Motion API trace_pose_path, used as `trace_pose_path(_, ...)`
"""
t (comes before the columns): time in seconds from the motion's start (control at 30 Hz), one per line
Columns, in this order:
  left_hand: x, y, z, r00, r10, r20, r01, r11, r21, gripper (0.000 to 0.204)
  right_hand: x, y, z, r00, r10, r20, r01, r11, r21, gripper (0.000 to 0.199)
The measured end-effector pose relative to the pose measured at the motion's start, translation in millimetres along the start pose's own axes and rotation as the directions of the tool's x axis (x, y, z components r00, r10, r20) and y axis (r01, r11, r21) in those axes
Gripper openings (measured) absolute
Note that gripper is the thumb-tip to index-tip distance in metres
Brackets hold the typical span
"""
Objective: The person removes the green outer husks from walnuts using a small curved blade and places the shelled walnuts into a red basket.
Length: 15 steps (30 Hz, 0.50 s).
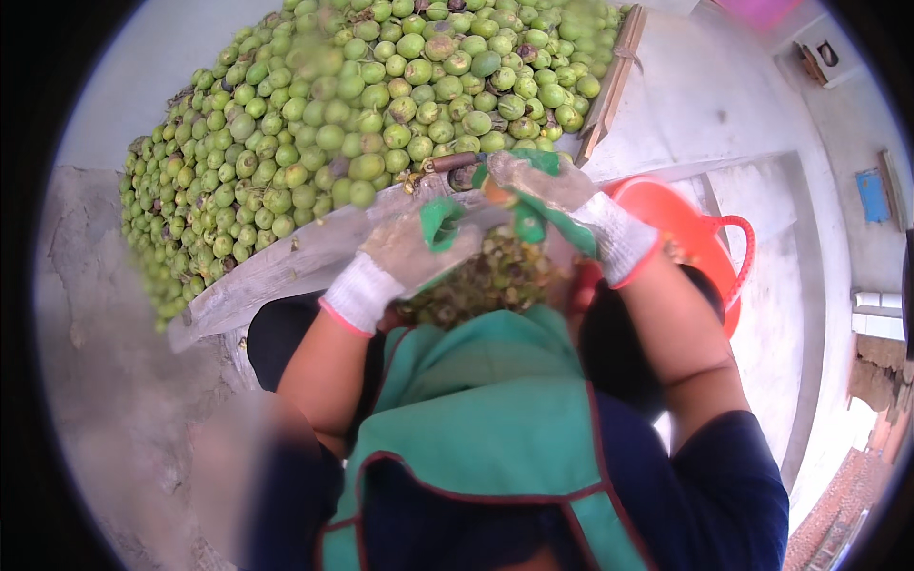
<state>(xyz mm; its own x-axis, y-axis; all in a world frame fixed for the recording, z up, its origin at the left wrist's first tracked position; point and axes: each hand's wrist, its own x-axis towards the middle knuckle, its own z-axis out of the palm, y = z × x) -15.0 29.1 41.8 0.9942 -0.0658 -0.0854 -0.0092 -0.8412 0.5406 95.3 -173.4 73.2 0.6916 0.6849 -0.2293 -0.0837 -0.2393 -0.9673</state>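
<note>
Both my hands wear pale work gloves with green patches and white cuffs. My left hand [419,247] is over the near side of a worn wooden beam [352,224], its thumb and fingers apart; I see nothing in it. My right hand [547,190] is closed around a blurred orange-brown thing [497,192], mostly hidden by the fingers. Close to its fingertips a brown cylindrical handle [450,163] lies at the beam, joined to a dark part partly covered by the glove. Below my hands is a heap of cut green and brown pieces [509,271].
A big pile of round green fruits [314,124] rises beyond the beam, edged on the right by a wooden plank [609,86]. A red-orange basket [657,205] with a looped handle stands by my right knee. My green apron [486,428] covers my lap.
</note>
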Motion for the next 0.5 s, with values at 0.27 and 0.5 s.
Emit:
trace_pose_path(0.27, 20, 26, 14, 0.954, -0.264, 0.144, 0.166, 0.062, -0.984, 0.044, 29, 29, 20, 0.877, -0.359, -0.319, 0.049, 0.727, -0.685, 0.043)
trace_pose_path(0.5, 23, 25, 28, 0.925, -0.293, -0.240, -0.009, 0.617, -0.787, 0.038, 30, 24, 35, 0.835, -0.435, -0.337, 0.129, 0.750, -0.649, 0.041)
